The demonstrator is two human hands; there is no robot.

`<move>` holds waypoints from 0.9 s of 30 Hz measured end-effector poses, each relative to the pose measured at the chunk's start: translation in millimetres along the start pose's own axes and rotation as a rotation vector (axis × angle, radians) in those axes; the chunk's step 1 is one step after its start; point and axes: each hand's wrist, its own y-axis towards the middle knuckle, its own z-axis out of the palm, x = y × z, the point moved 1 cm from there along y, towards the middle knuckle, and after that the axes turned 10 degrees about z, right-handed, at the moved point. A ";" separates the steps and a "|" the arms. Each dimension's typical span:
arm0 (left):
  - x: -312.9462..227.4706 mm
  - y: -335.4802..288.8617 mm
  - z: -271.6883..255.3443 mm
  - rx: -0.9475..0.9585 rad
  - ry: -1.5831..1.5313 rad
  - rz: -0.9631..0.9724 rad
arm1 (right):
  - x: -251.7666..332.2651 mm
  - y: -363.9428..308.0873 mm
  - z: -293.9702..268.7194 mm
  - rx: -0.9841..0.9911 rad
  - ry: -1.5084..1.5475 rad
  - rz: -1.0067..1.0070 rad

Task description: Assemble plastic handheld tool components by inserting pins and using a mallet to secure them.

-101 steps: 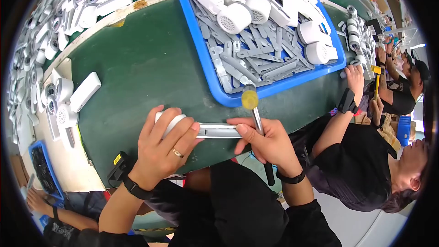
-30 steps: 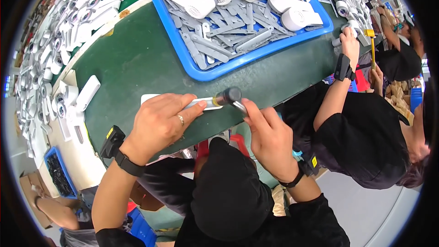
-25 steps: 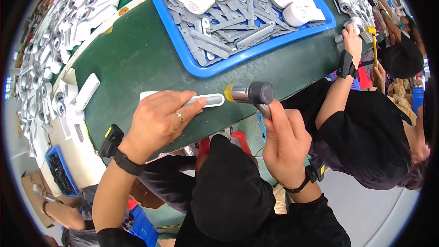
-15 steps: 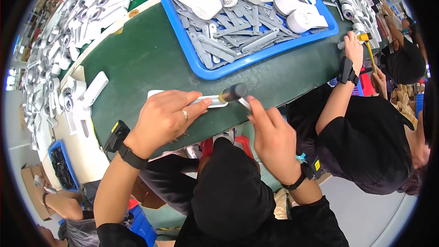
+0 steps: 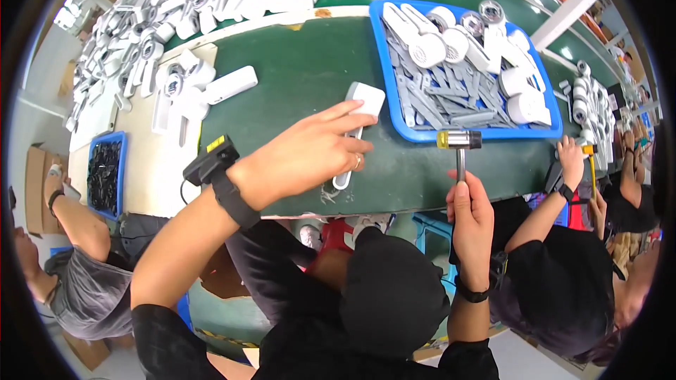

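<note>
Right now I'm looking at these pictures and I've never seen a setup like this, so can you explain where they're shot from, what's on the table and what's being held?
There's no machine here, just a person's two bare hands. The view comes from a wide fisheye camera worn on the person's head, looking down, so straight edges bend toward the rim.

The right hand grips a hammer with a yellowish face and a dark one. The left hand lies over a long white part; its grip is partly hidden.

On the green table sits a blue tray holding gray strips and rounded white pieces. More white parts are heaped farther back on the left.
</note>
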 end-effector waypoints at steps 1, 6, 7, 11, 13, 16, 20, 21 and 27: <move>-4.4 -5.3 -0.9 -0.003 0.009 -0.005 | 0.5 0.7 0.2 0.006 -0.001 -0.009; -52.5 -26.6 8.1 -0.337 0.185 -0.455 | 13.2 1.2 3.9 0.055 -0.181 -0.143; -60.8 -29.1 17.1 -0.471 0.155 -0.690 | 17.5 2.4 7.6 0.058 -0.185 -0.142; -66.8 -42.3 54.2 -0.607 0.097 -0.734 | 43.8 7.1 30.8 0.105 -0.384 -0.287; -59.7 -44.4 56.0 -0.654 0.145 -0.745 | 44.5 12.0 38.1 0.082 -0.580 -0.466; -49.8 -51.6 57.1 -0.639 0.119 -0.674 | 58.0 14.5 50.5 0.042 -0.778 -0.521; -49.4 -58.7 64.2 -0.726 0.149 -0.704 | 63.1 21.9 73.5 0.026 -0.773 -0.625; -50.0 -58.4 66.9 -0.753 0.176 -0.690 | 64.7 22.2 75.4 0.019 -0.795 -0.632; -45.2 -59.3 66.3 -0.777 0.168 -0.679 | 81.9 22.7 88.2 0.020 -0.807 -0.663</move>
